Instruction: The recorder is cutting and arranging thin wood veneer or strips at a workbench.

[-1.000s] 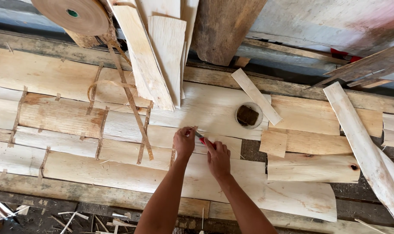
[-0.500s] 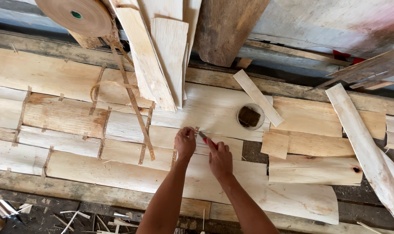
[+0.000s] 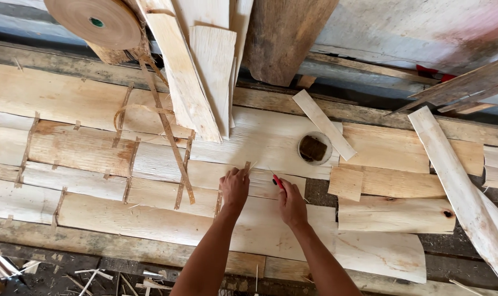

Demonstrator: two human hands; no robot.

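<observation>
Veneer sheet (image 3: 271, 148): thin, light, brittle; flat mid-tabletop (image 3: 19, 52), handled by edges.
Left hand (image 3: 235, 189): grip pinched on brown tape strip (image 3: 248, 166).
Right hand (image 3: 293, 205): grip closed round red-handled tool (image 3: 278, 182).

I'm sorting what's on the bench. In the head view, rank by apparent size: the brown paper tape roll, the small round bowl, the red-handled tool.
1. Brown paper tape roll, clearly largest, though cut off by the frame.
2. Small round bowl.
3. Red-handled tool, mostly hidden in the right hand, so unsure.
</observation>
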